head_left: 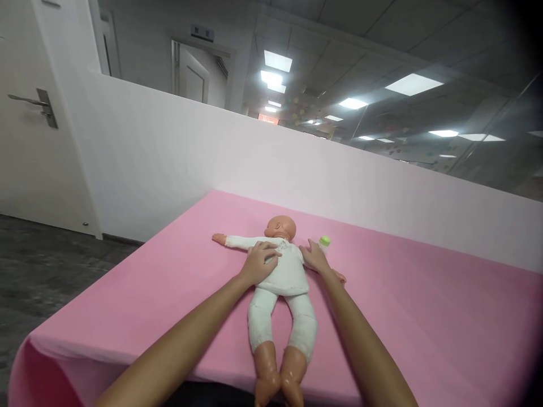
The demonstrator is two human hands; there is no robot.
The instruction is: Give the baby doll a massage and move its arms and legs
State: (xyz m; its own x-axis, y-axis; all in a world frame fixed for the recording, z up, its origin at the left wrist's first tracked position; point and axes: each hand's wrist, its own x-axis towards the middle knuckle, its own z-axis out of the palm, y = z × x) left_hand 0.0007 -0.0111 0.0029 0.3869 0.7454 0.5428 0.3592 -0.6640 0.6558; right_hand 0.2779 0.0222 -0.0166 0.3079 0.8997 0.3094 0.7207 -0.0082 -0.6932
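A baby doll [288,271] with a white cloth body and bare plastic head, hands and lower legs lies stretched out, its arms spread and its head turned to the left. Across the upper left of its torso rests my left hand [258,263], open, with fingers stretched out flat on the cloth. My right hand [314,257] touches the doll at its right-side shoulder and upper arm, partly covering that arm. Its visible fingers are apart. Just beyond the right hand stands a small light-green-topped object [324,241] with a pale lower part, too small to name.
Pink cloth [407,316] covers the table and hangs over its front left corner. A low white wall [271,164] runs along the back, with glass above it. To the left are a door with a lever handle [44,105] and dark floor [34,282].
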